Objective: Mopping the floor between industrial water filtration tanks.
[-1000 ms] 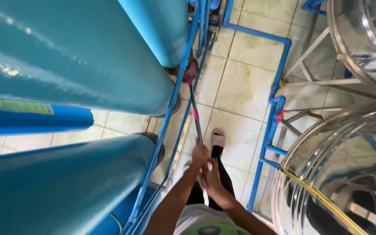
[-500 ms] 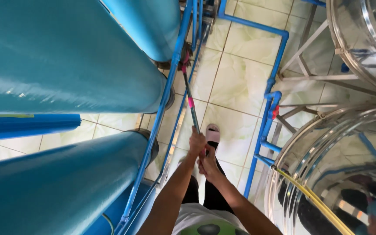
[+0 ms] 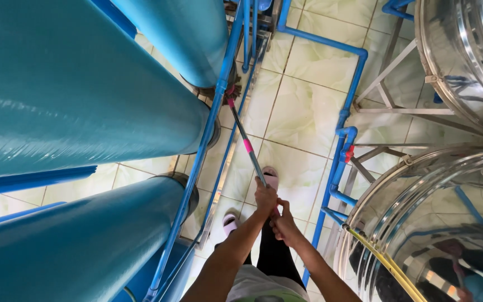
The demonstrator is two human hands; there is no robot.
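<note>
**Q:** Tiled floor, big teal tanks left, steel tanks right. Where's the mop?

**Me:** Both fists closed on the mop handle, left hand above right hand. Its far end sits by the blue pipes.

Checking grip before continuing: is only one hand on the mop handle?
No, both the left hand and right hand grip the handle.
</note>
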